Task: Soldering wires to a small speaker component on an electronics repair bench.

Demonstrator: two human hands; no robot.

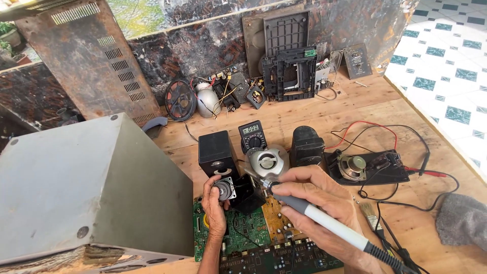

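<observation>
My left hand (pixel 214 209) holds a small round speaker driver (pixel 224 188) with a square metal frame, just in front of a black speaker box (pixel 216 152). My right hand (pixel 317 203) grips a soldering iron (pixel 324 219) with a grey and white handle like a pen. Its tip (pixel 253 175) points left toward the driver, near a black plastic part (pixel 247 195). Both hands hover over a green circuit board (pixel 243 228).
A grey metal case (pixel 76 187) fills the left. On the wooden table stand a multimeter (pixel 252 134), a silver round speaker (pixel 267 161), a second black speaker (pixel 307 146), a bare speaker on a black panel (pixel 365 167) with red and black leads, a grey cloth (pixel 461 220) and a brush (pixel 370 215).
</observation>
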